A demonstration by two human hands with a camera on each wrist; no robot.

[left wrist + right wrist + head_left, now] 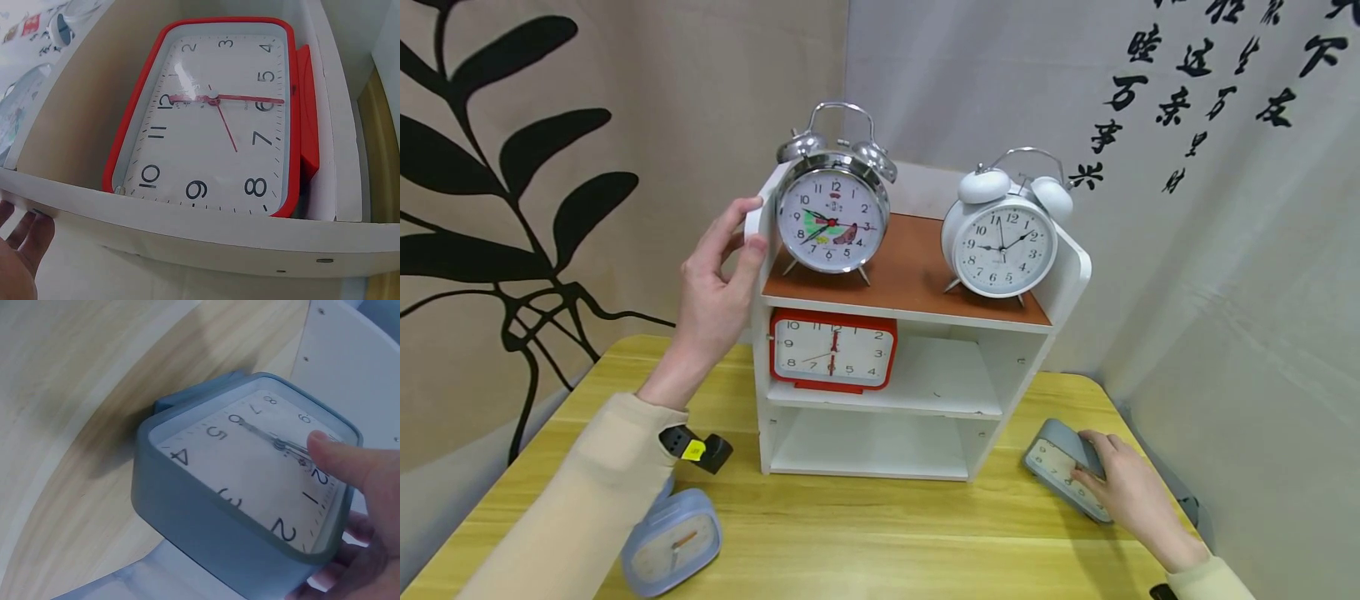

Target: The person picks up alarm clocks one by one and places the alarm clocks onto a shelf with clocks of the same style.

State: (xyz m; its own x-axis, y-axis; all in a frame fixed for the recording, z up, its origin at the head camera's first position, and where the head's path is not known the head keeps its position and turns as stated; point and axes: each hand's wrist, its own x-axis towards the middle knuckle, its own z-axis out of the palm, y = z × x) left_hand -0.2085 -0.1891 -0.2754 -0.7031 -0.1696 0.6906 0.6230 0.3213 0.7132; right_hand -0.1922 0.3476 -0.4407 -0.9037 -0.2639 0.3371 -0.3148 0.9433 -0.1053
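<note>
My left hand (718,279) holds the upper left side panel of a small white shelf (868,450), thumb at its front edge. In the left wrist view the fingers (31,234) lie against the panel's outer face. At the right, my right hand (1131,487) grips a grey-blue alarm clock (1063,471), tilted back low over the table. The right wrist view shows the thumb (340,456) on the clock's face and the other fingers behind it. A silver twin-bell clock (833,217) and a white twin-bell clock (1006,246) stand on the shelf's brown top.
A red rectangular clock (833,350) stands at the left of the middle shelf. On the wooden table (880,533), a light blue clock (673,542) lies at the front left, partly behind my left sleeve. A fabric backdrop (715,83) hangs behind the shelf.
</note>
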